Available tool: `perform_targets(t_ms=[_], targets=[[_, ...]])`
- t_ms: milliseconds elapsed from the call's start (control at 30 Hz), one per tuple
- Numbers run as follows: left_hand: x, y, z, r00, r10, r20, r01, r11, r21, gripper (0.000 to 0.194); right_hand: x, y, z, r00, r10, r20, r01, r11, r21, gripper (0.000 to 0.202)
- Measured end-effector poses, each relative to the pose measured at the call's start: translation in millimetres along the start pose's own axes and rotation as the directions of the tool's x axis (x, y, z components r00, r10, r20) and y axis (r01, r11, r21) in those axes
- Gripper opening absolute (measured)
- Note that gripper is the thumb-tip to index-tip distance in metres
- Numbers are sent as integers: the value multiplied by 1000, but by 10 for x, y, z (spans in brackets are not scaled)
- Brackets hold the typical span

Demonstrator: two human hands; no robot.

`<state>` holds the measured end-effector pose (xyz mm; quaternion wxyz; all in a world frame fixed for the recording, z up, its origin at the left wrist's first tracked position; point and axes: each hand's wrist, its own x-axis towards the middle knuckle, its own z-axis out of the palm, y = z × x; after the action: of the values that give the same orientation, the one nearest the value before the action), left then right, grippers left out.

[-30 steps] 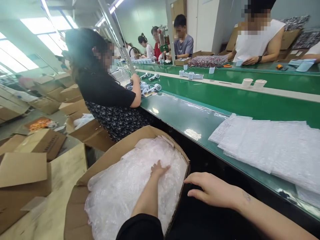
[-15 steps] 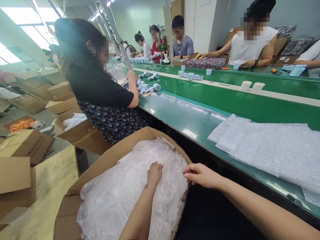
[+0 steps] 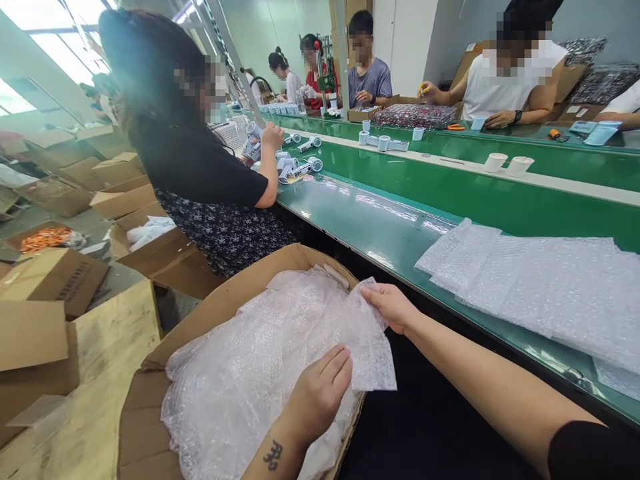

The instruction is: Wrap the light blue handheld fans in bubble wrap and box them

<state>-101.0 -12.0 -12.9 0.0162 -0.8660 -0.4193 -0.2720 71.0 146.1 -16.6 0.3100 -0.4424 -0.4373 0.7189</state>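
A bubble wrap sheet or bag [image 3: 373, 357] is stretched between my two hands over the right rim of a cardboard box [image 3: 143, 427]. My right hand [image 3: 393, 305] pinches its upper corner, thumb on top. My left hand [image 3: 323, 390] is closed at its near left edge, fingers pressed together; the fingertips are partly hidden. More bubble wrap [image 3: 240, 380] fills the box in a loose heap. To the right, overlapping bubble wrap pieces [image 3: 535, 287] lie flat on the green worktable [image 3: 360, 217].
At left, a person in a black top [image 3: 195, 133] handles white-grey devices [image 3: 295, 163] on the table. Across the green conveyor belt [image 3: 425, 177] sit several people. White cups [image 3: 520, 166] stand on the pale strip. Open cartons [image 3: 55, 280] and a wooden board [image 3: 107, 373] lie on the left.
My right hand has moved up and taken a corner of one bubble wrap piece. My left hand has come nearer and closed on its edge. The piece now reaches past the box rim.
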Motion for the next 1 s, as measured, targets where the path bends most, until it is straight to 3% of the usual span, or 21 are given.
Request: perform_targets(t_ms=[67,133,167,233,267,300,333,400,467,533,600,700,767,833,900,1000], targets=[[-141,34,29,997,-56,-48,52,995,-81,40,26,-4,-48,996,-20,-81,18,999,-34,44],[-287,31,22,960,-274,-57,254,939,-232,36,18,-37,-111,991,-51,-124,38,994,-102,42],[-352,9,3,898,-439,-20,411,855,-318,29,2,-61,-138,987,-79,-142,54,984,-168,41],[-442,-77,-59,671,-715,195,709,542,-451,20,-50,-114,-166,972,-158,-174,95,942,-322,40],[-457,-136,-96,552,-762,338,797,364,-482,21,-82,-138,-160,963,-202,-178,119,912,-393,39],[-445,-196,-128,465,-763,450,837,212,-505,23,-116,-158,-140,958,-239,-161,145,882,-448,37],[-402,-250,-149,423,-751,506,834,104,-542,27,-150,-174,-105,958,-259,-119,172,859,-482,34],[-228,-306,-143,424,-779,461,738,3,-674,42,-220,-196,-8,968,-251,21,226,830,-510,29],[30,-268,-66,448,-814,370,613,-22,-790,53,-287,-214,83,966,-200,161,253,844,-474,30],[285,-168,50,506,-721,474,595,-107,-797,56,-345,-233,109,958,-139,252,229,898,-376,42],[454,-68,155,515,-643,567,610,-189,-769,43,-384,-243,50,934,-28,357,132,954,-271,53],[485,17,248,515,-627,585,579,-249,-777,31,-391,-227,-111,878,142,458,-50,977,-207,37],[389,52,282,520,-642,564,580,-219,-784,35,-367,-210,-195,937,126,327,-80,986,-149,31],[244,69,313,484,-683,547,692,-84,-717,25,-334,-208,-244,996,52,66,-50,998,-29,37],[90,14,343,430,-708,561,820,47,-570,5,-312,-216,-264,994,5,-105,2,998,64,43],[-89,-318,399,346,-707,617,903,74,-422,11,-329,-203,-238,995,-61,-75,61,998,-8,39]])
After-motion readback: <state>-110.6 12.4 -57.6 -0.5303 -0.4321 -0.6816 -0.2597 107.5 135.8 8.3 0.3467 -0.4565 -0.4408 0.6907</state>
